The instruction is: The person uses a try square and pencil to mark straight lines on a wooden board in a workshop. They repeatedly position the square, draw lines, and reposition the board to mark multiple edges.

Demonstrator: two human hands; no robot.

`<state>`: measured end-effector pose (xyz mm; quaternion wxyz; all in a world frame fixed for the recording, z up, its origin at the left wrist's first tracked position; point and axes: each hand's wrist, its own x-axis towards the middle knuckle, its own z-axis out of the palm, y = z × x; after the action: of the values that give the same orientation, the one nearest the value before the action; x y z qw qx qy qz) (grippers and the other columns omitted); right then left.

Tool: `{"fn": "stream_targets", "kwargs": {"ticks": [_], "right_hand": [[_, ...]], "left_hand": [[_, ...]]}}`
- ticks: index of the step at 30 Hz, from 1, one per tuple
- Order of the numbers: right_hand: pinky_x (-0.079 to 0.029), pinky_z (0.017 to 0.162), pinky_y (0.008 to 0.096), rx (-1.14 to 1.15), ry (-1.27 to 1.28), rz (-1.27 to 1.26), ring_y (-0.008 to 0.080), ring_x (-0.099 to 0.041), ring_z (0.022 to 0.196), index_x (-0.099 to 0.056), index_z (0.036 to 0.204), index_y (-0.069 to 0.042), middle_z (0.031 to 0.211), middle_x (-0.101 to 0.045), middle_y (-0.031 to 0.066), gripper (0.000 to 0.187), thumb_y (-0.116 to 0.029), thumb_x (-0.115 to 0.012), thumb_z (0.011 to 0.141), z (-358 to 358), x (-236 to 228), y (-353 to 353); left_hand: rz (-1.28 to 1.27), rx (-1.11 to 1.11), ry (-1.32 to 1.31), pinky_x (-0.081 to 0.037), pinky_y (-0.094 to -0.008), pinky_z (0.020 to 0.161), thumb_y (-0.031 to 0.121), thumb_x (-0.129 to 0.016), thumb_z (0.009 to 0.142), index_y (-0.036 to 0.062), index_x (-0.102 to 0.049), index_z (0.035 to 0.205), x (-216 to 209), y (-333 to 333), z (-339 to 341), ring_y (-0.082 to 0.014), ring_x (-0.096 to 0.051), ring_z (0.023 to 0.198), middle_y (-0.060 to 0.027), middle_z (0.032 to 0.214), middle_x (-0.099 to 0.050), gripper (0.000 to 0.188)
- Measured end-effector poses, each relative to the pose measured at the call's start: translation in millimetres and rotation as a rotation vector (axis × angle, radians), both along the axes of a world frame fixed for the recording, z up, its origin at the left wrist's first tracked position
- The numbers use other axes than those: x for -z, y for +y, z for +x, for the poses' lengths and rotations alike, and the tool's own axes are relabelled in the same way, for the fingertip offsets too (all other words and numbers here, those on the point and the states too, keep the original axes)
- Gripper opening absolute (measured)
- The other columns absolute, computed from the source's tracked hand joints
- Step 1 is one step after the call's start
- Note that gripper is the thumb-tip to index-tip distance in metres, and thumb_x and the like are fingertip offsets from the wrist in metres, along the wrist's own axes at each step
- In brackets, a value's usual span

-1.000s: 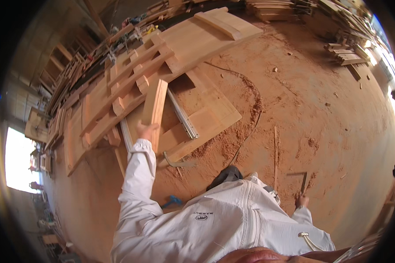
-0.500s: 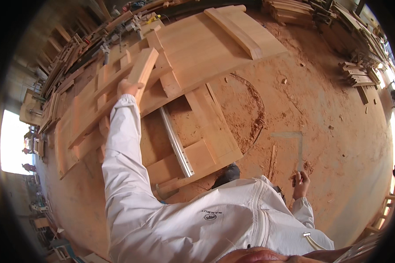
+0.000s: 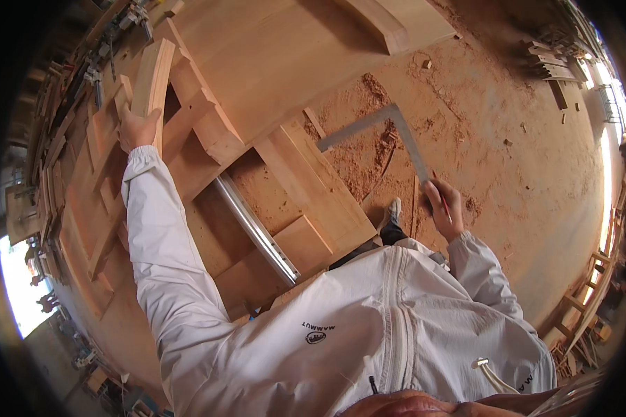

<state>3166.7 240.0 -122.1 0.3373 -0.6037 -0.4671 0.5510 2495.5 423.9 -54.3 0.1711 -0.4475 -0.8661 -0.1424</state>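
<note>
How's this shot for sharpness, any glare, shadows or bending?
Head view: the bright white opening at the left rim is washed out; head view: the long silvery metal rail carries highlights and looks bowed, likely fisheye distortion; head view: the pale wooden beam at the top has shadow along its left; head view: the grey L-shaped metal square in the right hand has clear edges.

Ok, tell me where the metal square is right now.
In the head view, the L-shaped metal square is right of centre, in the grip of the right hand, its free leg pointing left against the shavings-strewn floor.
</note>
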Motion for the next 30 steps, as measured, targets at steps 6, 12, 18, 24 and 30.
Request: {"fn": "stream_targets", "kwargs": {"ticks": [6, 12, 18, 24, 30], "right_hand": [[-0.042, 0.054, 0.0257, -0.208, 0.123, 0.084, 0.0053, -0.054, 0.059, -0.068, 0.101, -0.002, 0.077, -0.070, 0.0017, 0.035, -0.034, -0.059, 0.114, -74.1, 45.6, 96.5], [-0.048, 0.057, 0.0255, -0.263, 0.339, 0.004, 0.0060, -0.058, 0.062, -0.071, 0.103, -0.003, 0.081, -0.075, 0.0026, 0.031, -0.029, -0.059, 0.114, -142.5, 110.1, 147.3], [-0.057, 0.071, 0.0321, -0.283, 0.376, 0.231, 0.0142, -0.069, 0.078, -0.075, 0.109, -0.003, 0.089, -0.078, 0.0033, 0.029, -0.030, -0.064, 0.112, -168.9, 194.8, 173.8], [-0.059, 0.076, 0.0411, -0.302, -0.016, 0.472, 0.0341, -0.074, 0.084, -0.078, 0.112, -0.010, 0.095, -0.077, 0.0142, 0.026, -0.033, -0.076, 0.102, -175.6, 196.9, 198.2], [-0.059, 0.073, 0.0424, -0.168, 0.013, 0.646, 0.0324, -0.074, 0.082, -0.078, 0.108, -0.010, 0.095, -0.079, 0.0113, 0.024, -0.031, -0.081, 0.097, -186.3, 157.2, 206.8]], "left_hand": [[0.227, 0.807, -0.391, -0.055, -0.0455, 0.102, 0.032, -0.081, 0.097, 0.0045, -0.069, 0.138, -1.3, -33.6, 158.5, -0.0343, -0.069, 0.121, -0.0172, 0.133, -0.073, 0.051], [0.088, 0.928, -0.388, -0.056, -0.0388, 0.095, 0.027, -0.076, 0.102, 0.0027, -0.074, 0.128, 45.5, -28.9, 231.6, -0.0301, -0.074, 0.104, -0.0159, 0.118, -0.078, 0.036], [0.069, 0.768, -0.576, -0.056, -0.0333, 0.079, 0.019, -0.079, 0.099, 0.0049, -0.078, 0.118, 83.0, -18.6, 241.5, -0.0228, -0.072, 0.091, -0.0108, 0.110, -0.076, 0.023], [0.162, 0.874, -0.311, -0.055, -0.0374, 0.077, 0.017, -0.083, 0.094, 0.0098, -0.083, 0.106, 106.9, -25.0, 254.4, -0.0255, -0.067, 0.090, -0.0041, 0.098, -0.073, 0.014], [0.268, 0.863, -0.074, -0.052, -0.0376, 0.074, 0.021, -0.085, 0.091, 0.0147, -0.085, 0.103, 118.2, -21.2, 260.1, -0.0235, -0.060, 0.083, -0.0007, 0.092, -0.069, 0.013]]}}
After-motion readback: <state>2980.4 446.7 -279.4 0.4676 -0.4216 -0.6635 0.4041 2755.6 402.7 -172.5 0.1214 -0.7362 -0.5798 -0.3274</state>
